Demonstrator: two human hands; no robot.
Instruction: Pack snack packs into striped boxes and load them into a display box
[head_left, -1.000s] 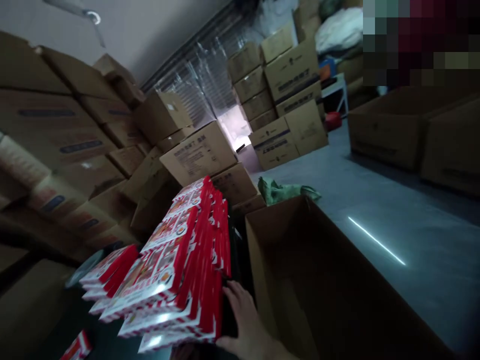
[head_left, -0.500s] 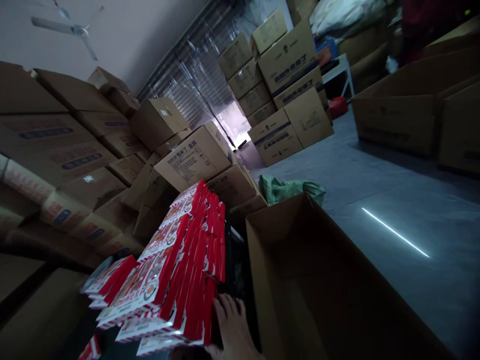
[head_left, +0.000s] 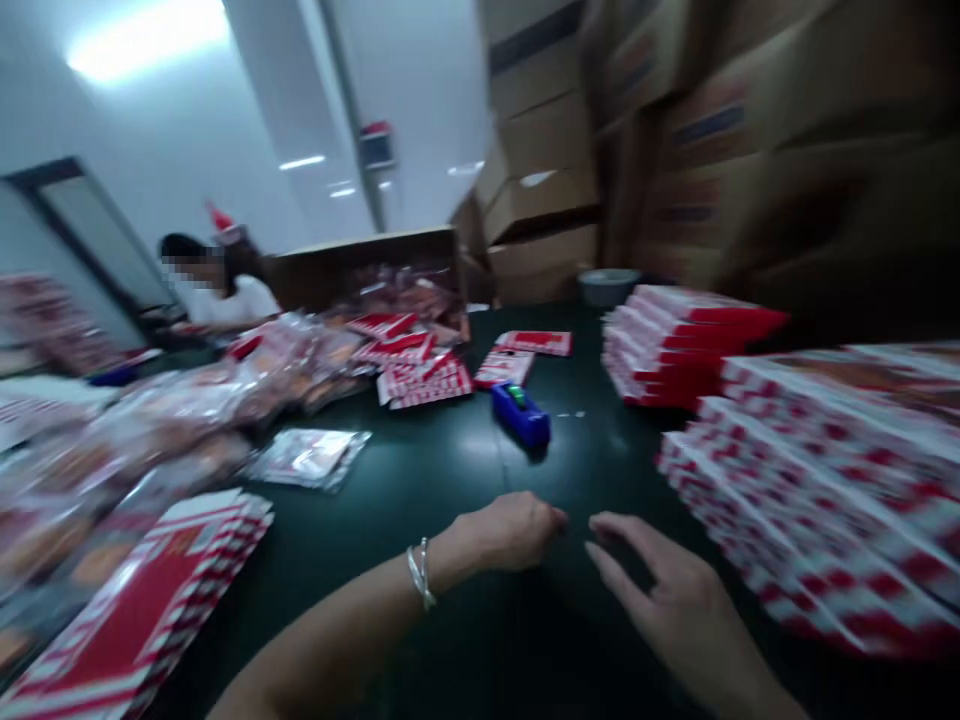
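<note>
My left hand (head_left: 517, 530), a silver bracelet at its wrist, hovers over the dark green table (head_left: 442, 470) with its fingers curled in; nothing shows sticking out of it. Just right of it is my right hand (head_left: 660, 590), thumb and fingers apart and nothing between them. Beyond the hands stands a blue tape dispenser (head_left: 521, 415). Close on the right are stacked red-and-white printed boxes (head_left: 810, 520), with a smaller stack of such boxes (head_left: 682, 345) behind. Flat red-and-white cartons (head_left: 157, 590) lie at the near left.
Clear-wrapped packets (head_left: 187, 400) heap along the left, with one silvery packet (head_left: 309, 457) apart. An open cardboard box (head_left: 360, 250) holds more packets at the back. A grey bowl (head_left: 609, 287) and tall carton stacks (head_left: 547, 150) stand behind. Another person (head_left: 225, 295) sits at far left.
The view has swung from the floor and cartons to the tabletop. My hand that was at the side of the red box stack is away from it; both hands now show over the table.
</note>
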